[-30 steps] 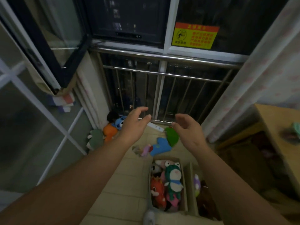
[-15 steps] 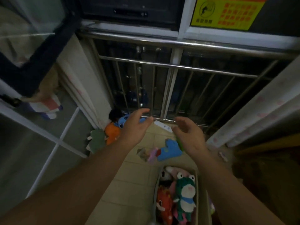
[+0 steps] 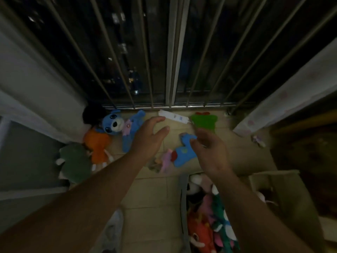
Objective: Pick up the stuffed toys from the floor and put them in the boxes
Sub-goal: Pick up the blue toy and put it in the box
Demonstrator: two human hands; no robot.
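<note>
Several stuffed toys lie on the tiled floor below the window bars. A blue toy with a white face [image 3: 124, 128] lies at the left beside an orange toy [image 3: 97, 145] and a dark green one [image 3: 75, 162]. A blue and pink toy [image 3: 179, 152] lies in the middle, and a bright green toy [image 3: 204, 122] near the bars. My left hand [image 3: 148, 138] and my right hand [image 3: 209, 152] reach out above these toys, fingers spread, holding nothing. A cardboard box [image 3: 183, 201] at the lower right holds several toys.
Metal window bars [image 3: 171, 52] rise straight ahead. Curtains hang at the left [image 3: 32, 84] and right [image 3: 284, 99]. A white flat item [image 3: 173, 117] lies by the bars. A second cardboard box [image 3: 284, 194] stands right of the first. A small object [image 3: 258, 140] lies near the right curtain.
The view has tilted down and moved closer to the floor. Both hands have stretched further toward the toys by the bars, still holding nothing.
</note>
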